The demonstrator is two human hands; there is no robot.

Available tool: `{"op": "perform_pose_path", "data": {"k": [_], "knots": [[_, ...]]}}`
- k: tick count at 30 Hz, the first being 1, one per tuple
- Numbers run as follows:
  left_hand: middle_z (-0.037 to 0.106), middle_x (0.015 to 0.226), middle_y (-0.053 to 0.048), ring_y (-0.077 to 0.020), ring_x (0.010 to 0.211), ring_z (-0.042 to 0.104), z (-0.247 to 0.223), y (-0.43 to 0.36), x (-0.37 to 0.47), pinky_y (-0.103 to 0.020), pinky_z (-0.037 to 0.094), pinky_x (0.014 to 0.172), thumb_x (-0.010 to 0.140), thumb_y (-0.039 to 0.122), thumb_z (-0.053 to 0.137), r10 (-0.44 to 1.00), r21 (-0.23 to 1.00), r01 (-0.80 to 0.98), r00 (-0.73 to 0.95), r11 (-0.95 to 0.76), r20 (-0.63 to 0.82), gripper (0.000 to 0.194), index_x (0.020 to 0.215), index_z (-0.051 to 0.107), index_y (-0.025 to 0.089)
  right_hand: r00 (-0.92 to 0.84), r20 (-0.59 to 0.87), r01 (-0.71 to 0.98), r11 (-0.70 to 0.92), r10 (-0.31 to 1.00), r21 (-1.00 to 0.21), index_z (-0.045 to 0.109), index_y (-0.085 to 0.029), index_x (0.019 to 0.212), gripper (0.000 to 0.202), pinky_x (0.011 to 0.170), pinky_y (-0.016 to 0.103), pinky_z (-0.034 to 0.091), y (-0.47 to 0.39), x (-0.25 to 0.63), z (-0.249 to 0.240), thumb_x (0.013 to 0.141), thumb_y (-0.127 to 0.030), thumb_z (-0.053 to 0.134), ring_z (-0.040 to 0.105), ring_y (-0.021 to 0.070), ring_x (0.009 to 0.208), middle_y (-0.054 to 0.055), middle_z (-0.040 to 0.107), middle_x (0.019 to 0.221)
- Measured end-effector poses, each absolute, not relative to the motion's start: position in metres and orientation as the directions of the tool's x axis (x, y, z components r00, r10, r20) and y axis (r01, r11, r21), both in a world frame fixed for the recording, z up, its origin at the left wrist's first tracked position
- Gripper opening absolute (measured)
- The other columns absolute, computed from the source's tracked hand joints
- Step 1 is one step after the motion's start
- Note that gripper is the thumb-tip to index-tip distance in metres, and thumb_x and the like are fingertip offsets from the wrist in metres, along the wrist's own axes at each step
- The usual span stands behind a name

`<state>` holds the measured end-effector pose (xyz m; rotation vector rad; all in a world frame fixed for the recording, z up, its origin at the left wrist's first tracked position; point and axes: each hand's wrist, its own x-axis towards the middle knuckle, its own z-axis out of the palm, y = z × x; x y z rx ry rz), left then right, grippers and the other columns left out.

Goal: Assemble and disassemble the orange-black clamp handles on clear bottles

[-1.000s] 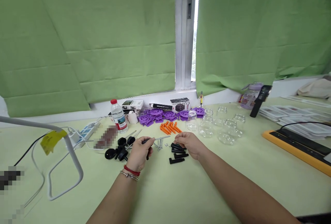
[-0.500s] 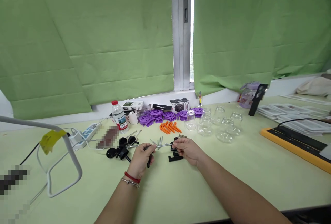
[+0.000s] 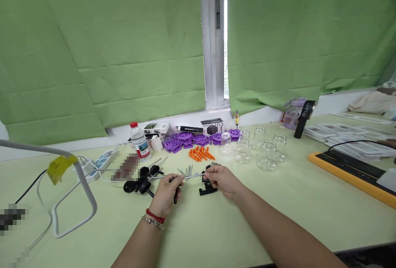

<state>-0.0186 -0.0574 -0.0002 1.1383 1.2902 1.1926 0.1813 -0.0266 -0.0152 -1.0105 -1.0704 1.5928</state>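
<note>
My left hand (image 3: 168,193) is closed around a thin metal rod (image 3: 194,175), and a black piece (image 3: 175,196) sticks out below its fingers. Whether rod and black piece are joined is hidden by the hand. At the rod's right end, my right hand (image 3: 221,179) pinches with thumb and fingertips; any small part there is too small to tell. Just beyond the rod lie several loose metal pins (image 3: 188,170). Black plastic parts (image 3: 208,191) rest beside my right hand. To the left of my left hand is a heap of black knobs with metal rods (image 3: 144,184).
Orange bent pieces (image 3: 201,153), purple wheel-shaped parts (image 3: 185,137) and several glass jars (image 3: 266,163) stand behind. A water bottle (image 3: 140,142) and power strip (image 3: 103,161) are left, near a grey metal frame (image 3: 91,200). An orange-and-black device (image 3: 349,177) lies right.
The whole view has shifted slightly, so everything sits a little further left. Both hands keep their hold on the rod, with hardly any movement between them.
</note>
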Motion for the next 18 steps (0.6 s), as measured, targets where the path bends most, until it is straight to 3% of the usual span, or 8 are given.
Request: {"op": "perform_pose_path", "data": {"k": [18], "knots": [[0.056, 0.063, 0.003, -0.0035, 0.034, 0.040, 0.0010, -0.0589, -0.0159, -0.017, 0.023, 0.031, 0.065, 0.044, 0.065, 0.995, 0.997, 0.005, -0.065, 0.075, -0.074, 0.031, 0.071, 0.052, 0.016, -0.191, -0.145, -0.246, -0.190, 0.971, -0.950, 0.060, -0.013, 0.066, 0.019, 0.045, 0.021, 0.027, -0.0283, 0.1787, -0.0134, 0.056, -0.024, 0.071, 0.037, 0.0053, 0.046, 0.004, 0.065, 0.065]]}}
